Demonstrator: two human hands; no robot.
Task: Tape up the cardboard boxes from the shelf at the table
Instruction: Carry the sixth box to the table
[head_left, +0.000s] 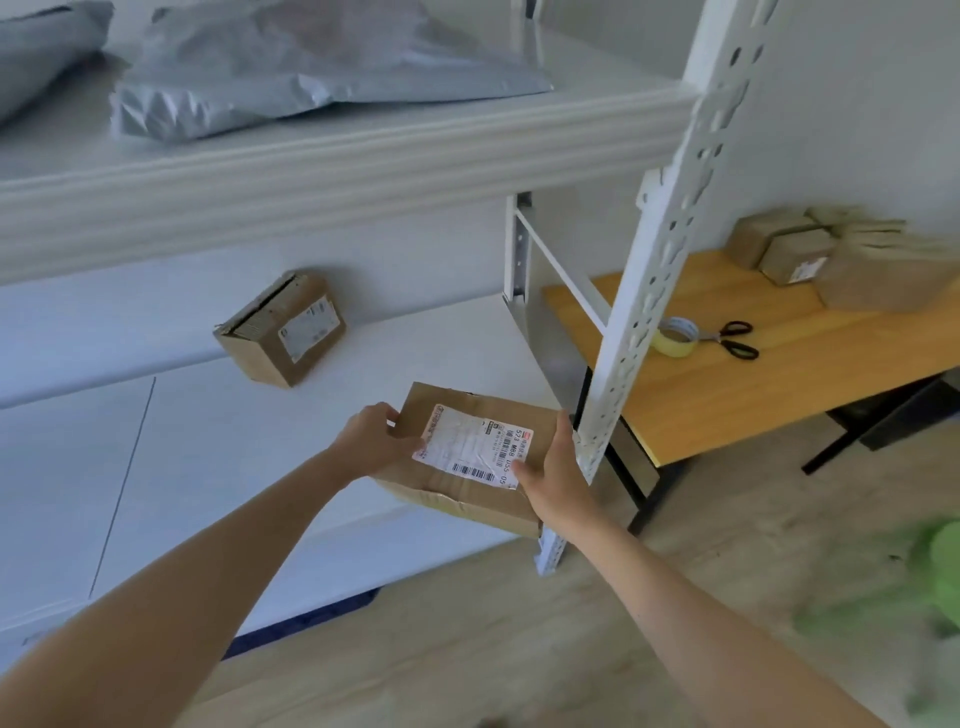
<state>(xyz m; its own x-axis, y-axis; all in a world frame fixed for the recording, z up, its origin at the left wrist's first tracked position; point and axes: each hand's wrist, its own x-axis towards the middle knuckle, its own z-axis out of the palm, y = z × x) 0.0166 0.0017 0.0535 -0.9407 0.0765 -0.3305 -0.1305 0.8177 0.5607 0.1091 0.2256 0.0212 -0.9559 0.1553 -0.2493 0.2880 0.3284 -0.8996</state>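
Note:
A flat cardboard box (467, 457) with a white shipping label juts over the front edge of the white shelf (218, 447). My left hand (376, 439) grips its left end, thumb on top. My right hand (553, 470) grips its right end beside the shelf's upright post. A second, smaller cardboard box (283, 335) lies tilted further back on the same shelf. On the wooden table (769, 374) to the right lie a roll of tape (675, 336) and black-handled scissors (732, 340).
The perforated white shelf post (654, 280) stands between the held box and the table. Several cardboard boxes (831, 265) are stacked at the table's far right. Grey mailer bags (291, 73) lie on the upper shelf. A blurred green object (930, 587) sits at the right over the wood floor.

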